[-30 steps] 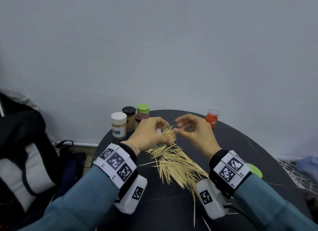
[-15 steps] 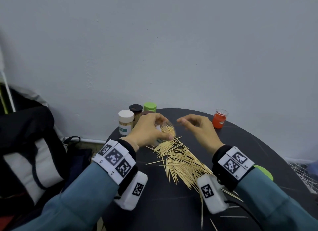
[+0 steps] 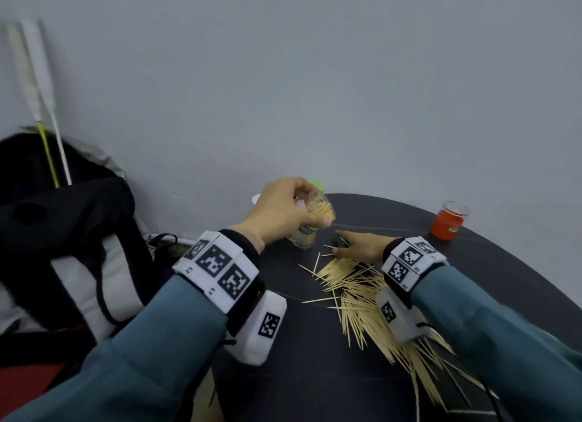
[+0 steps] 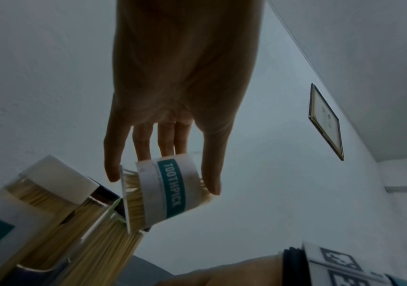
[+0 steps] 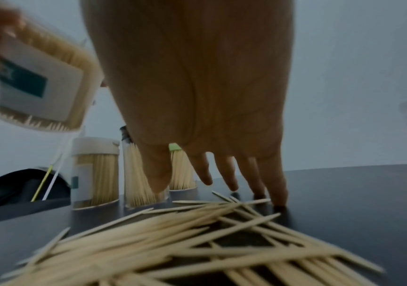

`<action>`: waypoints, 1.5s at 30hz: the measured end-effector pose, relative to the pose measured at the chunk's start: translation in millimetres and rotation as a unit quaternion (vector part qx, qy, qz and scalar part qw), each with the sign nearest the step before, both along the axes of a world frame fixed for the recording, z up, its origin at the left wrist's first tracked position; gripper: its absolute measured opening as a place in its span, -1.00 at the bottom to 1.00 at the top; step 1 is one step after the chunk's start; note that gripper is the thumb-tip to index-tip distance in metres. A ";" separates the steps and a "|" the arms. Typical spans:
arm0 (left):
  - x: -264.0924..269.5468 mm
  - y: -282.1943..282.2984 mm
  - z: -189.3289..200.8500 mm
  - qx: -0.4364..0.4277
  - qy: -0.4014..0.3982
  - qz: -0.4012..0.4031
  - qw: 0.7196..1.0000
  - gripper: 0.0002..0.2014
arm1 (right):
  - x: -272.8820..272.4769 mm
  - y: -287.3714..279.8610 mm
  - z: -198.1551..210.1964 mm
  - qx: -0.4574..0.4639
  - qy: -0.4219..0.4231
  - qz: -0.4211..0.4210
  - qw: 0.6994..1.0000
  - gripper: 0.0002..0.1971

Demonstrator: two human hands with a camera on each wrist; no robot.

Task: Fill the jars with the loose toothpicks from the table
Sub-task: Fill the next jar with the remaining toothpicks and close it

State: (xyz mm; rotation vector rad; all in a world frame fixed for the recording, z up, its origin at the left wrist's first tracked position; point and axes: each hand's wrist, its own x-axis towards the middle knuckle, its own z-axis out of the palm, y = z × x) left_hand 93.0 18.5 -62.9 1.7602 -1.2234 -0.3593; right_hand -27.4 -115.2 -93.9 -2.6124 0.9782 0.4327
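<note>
My left hand (image 3: 283,210) grips a clear open jar (image 3: 310,225) with a TOOTHPICK label (image 4: 173,188), lifted and tilted above the table and full of toothpicks. My right hand (image 3: 356,247) lies low over the far end of the loose toothpick pile (image 3: 362,299), its fingers (image 5: 279,185) straight and spread with tips at the dark table (image 3: 315,374). Three capped jars of toothpicks (image 5: 94,174) stand behind the pile. In the head view my left hand hides most of them.
An open orange jar (image 3: 447,225) stands at the table's far right. A black and white backpack (image 3: 69,251) with thin rods (image 3: 47,107) leans against the wall left of the table. The wall rises just behind the table.
My left hand has lifted the jar up and away from the pile. My right hand has dropped from beside the jar down to the table at the pile's far end.
</note>
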 end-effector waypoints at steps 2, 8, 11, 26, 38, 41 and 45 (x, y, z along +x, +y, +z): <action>3.6 1.5 -0.4 0.004 -0.002 0.000 1.000 -0.43 | 5.9 3.7 -1.9 -0.002 0.001 0.025 1.000 -0.54; 7.4 7.9 -1.3 0.009 -0.020 0.003 1.000 -0.42 | -2.1 13.1 -12.7 -0.010 0.019 0.095 0.995 -0.46; 7.3 10.7 -2.0 0.009 -0.023 0.008 1.000 -0.41 | -9.1 14.4 -15.3 -0.010 0.005 0.111 0.994 -0.47; 9.3 20.1 -0.9 0.007 -0.018 0.007 1.000 -0.41 | 1.6 36.0 -8.3 -0.046 -0.052 0.240 0.968 -0.49; 14.0 27.7 3.9 -0.007 -0.015 0.012 1.000 -0.42 | 31.5 48.0 -9.3 -0.056 -0.042 0.225 0.972 -0.93; 13.7 28.6 3.8 -0.006 -0.016 0.013 1.000 -0.42 | 27.4 38.4 -10.1 -0.115 -0.032 0.213 0.970 -0.91; 11.8 28.1 4.3 -0.003 -0.022 0.013 1.000 -0.41 | 18.0 23.7 -10.2 -0.066 -0.040 0.178 0.981 -0.92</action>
